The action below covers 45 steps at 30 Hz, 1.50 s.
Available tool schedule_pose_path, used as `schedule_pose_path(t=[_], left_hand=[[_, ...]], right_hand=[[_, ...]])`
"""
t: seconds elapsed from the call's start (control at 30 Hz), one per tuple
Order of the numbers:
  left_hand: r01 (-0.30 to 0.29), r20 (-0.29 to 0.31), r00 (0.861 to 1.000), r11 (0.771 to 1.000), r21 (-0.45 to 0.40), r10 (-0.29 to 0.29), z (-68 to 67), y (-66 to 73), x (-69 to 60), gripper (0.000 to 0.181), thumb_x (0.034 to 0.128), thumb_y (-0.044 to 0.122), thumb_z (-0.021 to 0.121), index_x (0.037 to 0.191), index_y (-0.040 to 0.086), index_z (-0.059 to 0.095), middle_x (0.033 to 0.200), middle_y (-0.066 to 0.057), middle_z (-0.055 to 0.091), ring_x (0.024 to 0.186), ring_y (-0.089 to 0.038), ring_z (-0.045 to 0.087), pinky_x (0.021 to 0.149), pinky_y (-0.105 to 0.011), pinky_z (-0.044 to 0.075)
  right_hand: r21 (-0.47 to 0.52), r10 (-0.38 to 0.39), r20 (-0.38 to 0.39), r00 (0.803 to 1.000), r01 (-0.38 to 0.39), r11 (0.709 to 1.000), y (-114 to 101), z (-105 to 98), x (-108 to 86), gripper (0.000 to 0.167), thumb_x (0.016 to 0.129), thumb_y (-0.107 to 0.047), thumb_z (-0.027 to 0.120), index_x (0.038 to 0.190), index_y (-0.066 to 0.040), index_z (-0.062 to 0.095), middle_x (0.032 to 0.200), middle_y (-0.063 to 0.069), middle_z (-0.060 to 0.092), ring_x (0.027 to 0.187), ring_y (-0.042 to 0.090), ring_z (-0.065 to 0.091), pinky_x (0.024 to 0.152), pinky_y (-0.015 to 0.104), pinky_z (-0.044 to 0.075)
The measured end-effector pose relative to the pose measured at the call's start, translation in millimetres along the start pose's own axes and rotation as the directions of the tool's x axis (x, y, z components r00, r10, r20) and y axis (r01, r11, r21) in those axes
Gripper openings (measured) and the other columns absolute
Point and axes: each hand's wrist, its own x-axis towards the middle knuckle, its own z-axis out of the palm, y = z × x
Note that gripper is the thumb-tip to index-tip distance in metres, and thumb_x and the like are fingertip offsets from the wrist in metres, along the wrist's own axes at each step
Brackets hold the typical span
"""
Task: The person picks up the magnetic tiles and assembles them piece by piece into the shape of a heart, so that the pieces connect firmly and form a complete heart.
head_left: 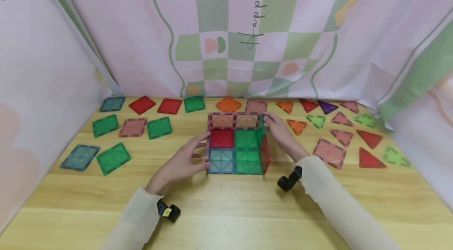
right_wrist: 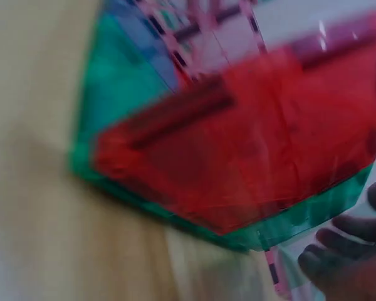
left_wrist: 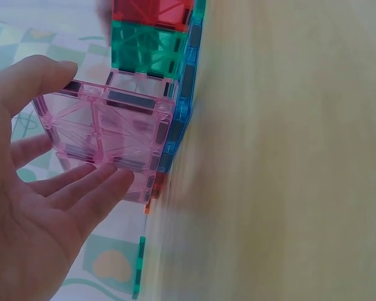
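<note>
A light wood-grain tabletop point(head_left: 226, 210) lies beneath the fingers point(left_wrist: 106, 199); beyond them hangs a pastel cloth point(head_left: 244, 22) printed with green checks and "Happy"; pale drapes point(head_left: 42, 89) flank them.

My pale wood-grained bench point(head_left: 226, 210) carries a box of tiles point(head_left: 247, 139) near its middle; left of the box I see loose squares point(head_left: 132, 127) in blue, red, green and pink, beyond it an orange square point(head_left: 229, 104) and a pink square point(head_left: 256, 105), and to its right triangles point(head_left: 369, 138) with another pink square point(head_left: 329, 153)
</note>
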Motion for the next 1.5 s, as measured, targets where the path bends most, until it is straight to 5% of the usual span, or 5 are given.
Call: schedule_pose_path(t=[0.23,0.57,0.83,1.17,1.5], left_hand=[[0.008,0.014,1.000,1.000,0.002,-0.008,-0.4,3.5,3.2,0.080,0.0874,0.010,0.067,0.153,0.012,0.020,0.152,-0.018,0.033,0.128,-0.036,0.049,0.096,-0.043,0.049],[0.050,-0.110,0.993,0.995,0.084,-0.041,-13.7,-5.3,3.8,0.049,0.0878,0.006,0.065,0.134,-0.002,0.050,0.115,-0.020,0.066,0.102,-0.030,0.066,0.086,-0.034,0.055],[0.121,-0.177,0.980,0.981,0.149,-0.094,-21.6,-14.1,18.4,0.033,0.0918,0.007,0.059,0.123,-0.005,0.060,0.113,-0.020,0.067,0.100,-0.031,0.065,0.083,-0.038,0.056],[0.114,-0.248,0.966,0.981,0.154,-0.073,-27.1,-30.2,48.9,0.019,0.0916,0.008,0.061,0.105,-0.004,0.066,0.101,-0.019,0.068,0.095,-0.030,0.065,0.082,-0.041,0.055],[0.154,-0.231,0.966,0.975,0.161,-0.115,-27.5,-33.1,75.6,0.021,0.0934,0.012,0.060,0.108,-0.001,0.068,0.108,-0.017,0.068,0.101,-0.030,0.063,0.087,-0.041,0.052]], right_hand=[[0.268,0.016,0.025,1.000,-0.022,0.963,6.6,0.1,14.9,0.053,0.106,-0.023,0.022,0.149,0.007,0.014,0.158,0.021,0.012,0.146,0.030,0.009,0.119,0.042,0.012],[0.087,0.005,0.014,1.000,-0.006,0.996,14.3,-8.1,-3.6,0.052,0.105,-0.029,0.029,0.141,0.008,0.034,0.146,0.027,0.036,0.137,0.036,0.032,0.115,0.048,0.024],[0.162,-0.002,-0.049,0.999,0.010,0.987,17.8,-9.7,-36.0,0.043,0.103,-0.024,0.038,0.126,0.013,0.045,0.123,0.018,0.051,0.101,0.000,0.054,0.104,0.039,0.043],[0.169,0.072,-0.139,0.988,-0.048,0.984,10.1,1.9,-78.5,0.037,0.099,-0.018,0.048,0.120,0.013,0.050,0.099,-0.002,0.059,0.089,-0.002,0.058,0.089,0.026,0.052],[0.241,0.127,-0.155,0.980,-0.088,0.967,-2.3,19.9,-107.5,0.032,0.098,-0.009,0.048,0.123,0.010,0.044,0.122,0.019,0.051,0.086,-0.006,0.057,0.081,0.018,0.052]])
